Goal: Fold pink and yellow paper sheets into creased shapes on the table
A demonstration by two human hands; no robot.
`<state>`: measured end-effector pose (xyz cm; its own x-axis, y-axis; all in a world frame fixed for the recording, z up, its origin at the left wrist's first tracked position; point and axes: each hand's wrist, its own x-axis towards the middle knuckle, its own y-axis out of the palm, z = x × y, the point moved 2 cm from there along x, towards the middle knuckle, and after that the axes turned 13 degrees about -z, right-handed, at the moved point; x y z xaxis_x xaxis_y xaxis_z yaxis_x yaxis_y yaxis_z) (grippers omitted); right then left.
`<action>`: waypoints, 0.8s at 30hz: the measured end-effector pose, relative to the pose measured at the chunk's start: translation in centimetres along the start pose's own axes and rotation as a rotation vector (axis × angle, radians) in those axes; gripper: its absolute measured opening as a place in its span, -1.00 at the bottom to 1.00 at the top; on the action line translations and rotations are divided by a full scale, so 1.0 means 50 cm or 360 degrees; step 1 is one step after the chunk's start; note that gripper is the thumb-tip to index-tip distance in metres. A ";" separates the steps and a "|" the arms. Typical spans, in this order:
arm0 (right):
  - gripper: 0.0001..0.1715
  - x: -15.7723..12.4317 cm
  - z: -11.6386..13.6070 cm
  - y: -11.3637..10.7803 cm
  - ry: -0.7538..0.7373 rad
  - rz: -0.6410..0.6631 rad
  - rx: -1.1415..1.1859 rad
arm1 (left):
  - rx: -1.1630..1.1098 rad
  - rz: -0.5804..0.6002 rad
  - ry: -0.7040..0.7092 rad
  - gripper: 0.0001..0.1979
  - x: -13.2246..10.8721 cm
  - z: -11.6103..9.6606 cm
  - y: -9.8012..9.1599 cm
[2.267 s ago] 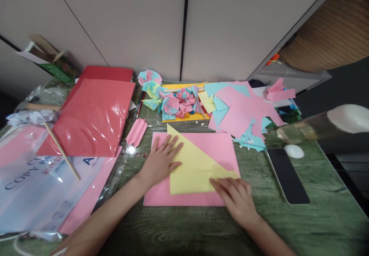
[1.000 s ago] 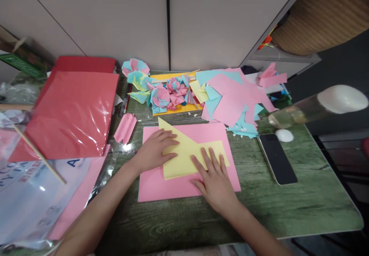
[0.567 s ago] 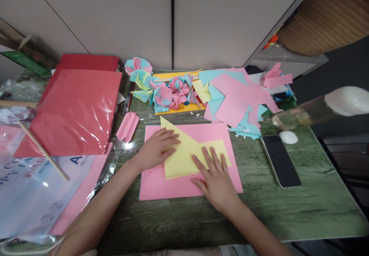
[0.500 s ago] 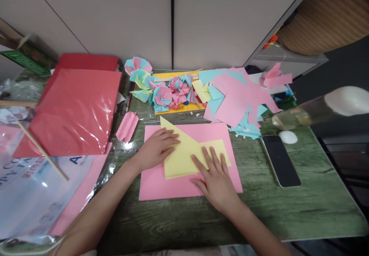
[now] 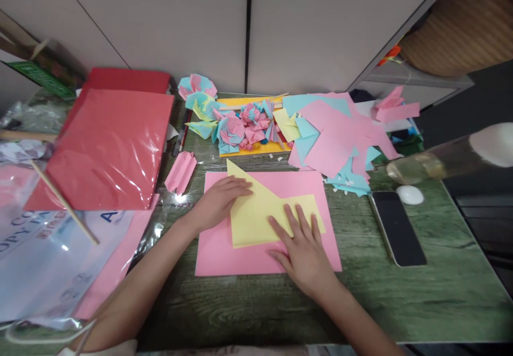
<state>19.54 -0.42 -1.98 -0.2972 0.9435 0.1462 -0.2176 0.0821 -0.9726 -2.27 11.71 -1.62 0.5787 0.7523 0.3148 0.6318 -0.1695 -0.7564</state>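
Note:
A sheet of yellow paper [image 5: 254, 214], folded over on the diagonal, lies on a pink sheet of paper [image 5: 236, 262] in front of me. Its pointed corner sticks up at the upper left. My left hand [image 5: 218, 201] rests on the left edge of the yellow paper, fingers stretched out and pointing right. Lying flat with fingers spread, my right hand [image 5: 306, 254] presses on the lower right part of the fold. Neither hand grips anything. A small folded pink paper piece [image 5: 181, 172] sits to the left of the pink sheet.
Red paper packs [image 5: 116, 147] and a clear copy-paper bag [image 5: 52, 260] with a wooden stick [image 5: 66, 203] fill the left. Behind are paper flowers [image 5: 232, 131] and a heap of pink and blue scraps [image 5: 331, 137]. A phone [image 5: 398, 230] and a bottle [image 5: 436, 161] stand at right.
The view has shifted slightly, so everything sits a little further right. Both hands stay in place on the yellow paper, and its fold looks the same.

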 end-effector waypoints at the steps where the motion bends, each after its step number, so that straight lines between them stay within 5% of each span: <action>1: -0.29 -0.001 0.000 0.000 0.0000 -0.0010 -0.0005 | 0.0050 -0.0084 -0.0033 -0.62 0.000 0.001 0.000; 4: -0.28 -0.003 -0.001 0.001 -0.0015 -0.0047 -0.0015 | 0.0296 -0.0280 -0.0131 -0.66 0.001 0.009 0.000; 11: -0.28 -0.004 0.007 -0.002 -0.0073 -0.0135 -0.0086 | 0.0714 -0.0050 -0.0064 -0.60 -0.001 0.020 0.013; 24: -0.31 0.051 0.024 0.001 -0.0406 0.0033 0.0046 | 0.0683 -0.0041 -0.0021 -0.60 -0.007 0.026 0.015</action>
<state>17.64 1.62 -1.44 -0.5259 0.8333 0.1707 -0.2346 0.0508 -0.9708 -2.63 12.15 -3.03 0.5572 0.7613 0.3316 0.3727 0.1276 -0.9192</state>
